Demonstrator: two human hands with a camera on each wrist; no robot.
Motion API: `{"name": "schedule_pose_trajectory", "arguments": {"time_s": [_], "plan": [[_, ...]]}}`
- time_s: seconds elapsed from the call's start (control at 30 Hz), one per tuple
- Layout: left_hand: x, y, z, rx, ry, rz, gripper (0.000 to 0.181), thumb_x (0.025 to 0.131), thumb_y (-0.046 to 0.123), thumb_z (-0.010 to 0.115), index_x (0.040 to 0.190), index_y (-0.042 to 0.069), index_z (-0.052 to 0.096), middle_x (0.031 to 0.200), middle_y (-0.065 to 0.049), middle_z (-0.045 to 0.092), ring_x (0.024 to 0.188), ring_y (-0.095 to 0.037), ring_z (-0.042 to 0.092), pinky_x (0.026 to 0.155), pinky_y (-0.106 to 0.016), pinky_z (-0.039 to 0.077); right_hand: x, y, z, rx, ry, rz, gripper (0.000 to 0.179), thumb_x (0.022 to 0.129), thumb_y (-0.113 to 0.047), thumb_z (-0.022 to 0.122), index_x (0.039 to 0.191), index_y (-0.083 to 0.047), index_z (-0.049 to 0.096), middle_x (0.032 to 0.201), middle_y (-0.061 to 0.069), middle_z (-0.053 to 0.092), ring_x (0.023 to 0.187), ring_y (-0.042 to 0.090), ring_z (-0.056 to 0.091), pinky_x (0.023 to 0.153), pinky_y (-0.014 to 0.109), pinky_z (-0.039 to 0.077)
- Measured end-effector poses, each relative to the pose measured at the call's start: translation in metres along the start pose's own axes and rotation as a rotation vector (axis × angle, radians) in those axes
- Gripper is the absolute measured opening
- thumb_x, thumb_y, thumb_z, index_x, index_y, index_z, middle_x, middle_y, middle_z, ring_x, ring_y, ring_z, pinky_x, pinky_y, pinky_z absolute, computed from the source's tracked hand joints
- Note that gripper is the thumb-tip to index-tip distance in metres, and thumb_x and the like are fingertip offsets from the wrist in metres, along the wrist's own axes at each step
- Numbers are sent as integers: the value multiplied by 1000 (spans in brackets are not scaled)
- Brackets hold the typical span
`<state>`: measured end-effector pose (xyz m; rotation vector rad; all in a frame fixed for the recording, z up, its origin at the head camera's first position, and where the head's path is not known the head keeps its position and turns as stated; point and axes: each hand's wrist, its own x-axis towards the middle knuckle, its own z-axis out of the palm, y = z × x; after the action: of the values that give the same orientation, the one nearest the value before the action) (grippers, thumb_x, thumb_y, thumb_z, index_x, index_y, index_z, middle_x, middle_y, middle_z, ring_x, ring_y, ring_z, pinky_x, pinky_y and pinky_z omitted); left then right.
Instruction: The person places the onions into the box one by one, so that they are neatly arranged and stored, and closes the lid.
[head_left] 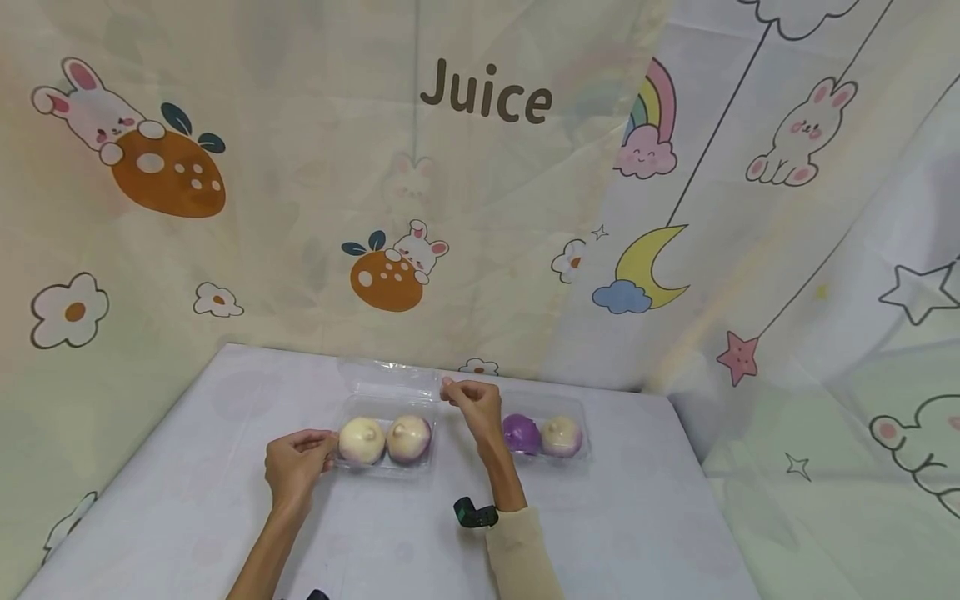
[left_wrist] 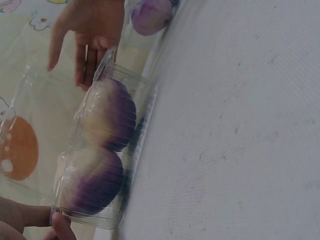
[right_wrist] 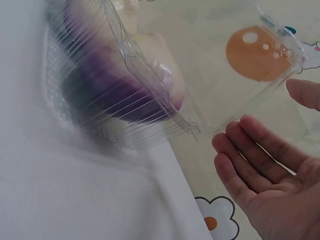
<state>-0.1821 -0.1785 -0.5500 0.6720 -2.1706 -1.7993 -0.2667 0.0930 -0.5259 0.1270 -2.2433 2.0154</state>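
A clear plastic clamshell box stands on the table with its lid raised at the back. Two round cream-and-purple pieces, turnip-like in shape, sit side by side in its base. At the box's left end, my left hand pinches the rim between thumb and finger. By the lid's right edge is my right hand. The right wrist view shows its fingers nearly straight at that edge, the thumb apart from them. Whether they press the lid I cannot tell.
To the right stands another clear box holding a solid purple ball and a cream-and-purple piece. The white table meets a printed curtain along its back edge.
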Motion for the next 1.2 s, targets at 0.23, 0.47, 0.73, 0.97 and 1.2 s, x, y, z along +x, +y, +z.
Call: {"name": "schedule_pose_trajectory", "arguments": {"time_s": [0.23, 0.47, 0.73, 0.97, 1.2], "plan": [[0, 0, -1, -7, -5, 1, 20, 97, 5, 78, 110, -10, 77, 79, -2, 79, 57, -6, 70, 54, -19, 63, 1, 6, -3, 3, -39, -10, 32, 102, -31, 77, 96, -1, 83, 92, 8, 84, 99, 36, 78, 91, 26, 67], [0, -1, -1, -8, -13, -1, 20, 98, 6, 78, 111, -10, 77, 80, -2, 79, 58, -6, 70, 55, -19, 64, 0, 9, -6, -5, -59, -33, 29, 101, -31, 79, 96, -4, 84, 91, 2, 84, 96, 23, 79, 91, 25, 64], [0, -1, -1, 0, -11, 7, 20, 97, 5, 78, 110, -10, 78, 83, -5, 81, 59, -7, 70, 55, -20, 64, -1, 4, -7, 15, -88, -33, 28, 101, -23, 78, 107, 3, 81, 97, 8, 84, 107, 45, 77, 93, 22, 62], [0, -1, -2, -1, -13, 4, 20, 98, 6, 78, 110, -9, 78, 83, -4, 81, 58, -6, 70, 56, -21, 65, -3, 4, -8, 13, -108, -40, 27, 102, -20, 78, 110, 6, 80, 103, 15, 84, 105, 38, 79, 94, 20, 62], [-1, -2, -1, 10, -7, -1, 22, 98, 8, 77, 111, -9, 78, 84, -4, 82, 59, -7, 70, 56, -22, 65, -5, 5, -9, 4, -124, -34, 29, 102, -23, 78, 113, 4, 80, 108, 14, 84, 109, 42, 78, 96, 21, 61]]}}
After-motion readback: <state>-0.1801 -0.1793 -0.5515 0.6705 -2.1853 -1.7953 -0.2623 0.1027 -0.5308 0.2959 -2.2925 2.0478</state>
